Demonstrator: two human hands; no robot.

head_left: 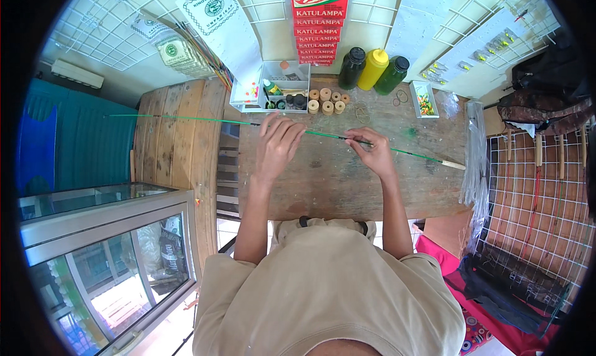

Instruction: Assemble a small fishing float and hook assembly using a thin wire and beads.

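A thin green fishing rod (214, 119) with dark bands runs across the view above the wooden table (298, 188). Its tip points far left and a pale handle (453, 164) ends it at the right. My left hand (280, 141) is closed around the rod near its middle, the back of the hand toward me. A short way to the right, my right hand (372, 150) pinches the rod between thumb and fingers beside a dark band. Whether a thread or other small piece is also in the right fingers is too small to tell.
Behind my hands stand wooden spools (327, 101), a white compartment box (273, 86), and black, yellow (373, 70) and green bottles. A small tray of colourful pieces (424, 100) lies right of them. Plastic sleeves (477, 157) hang at the right edge; a glass cabinet (112, 256) stands left.
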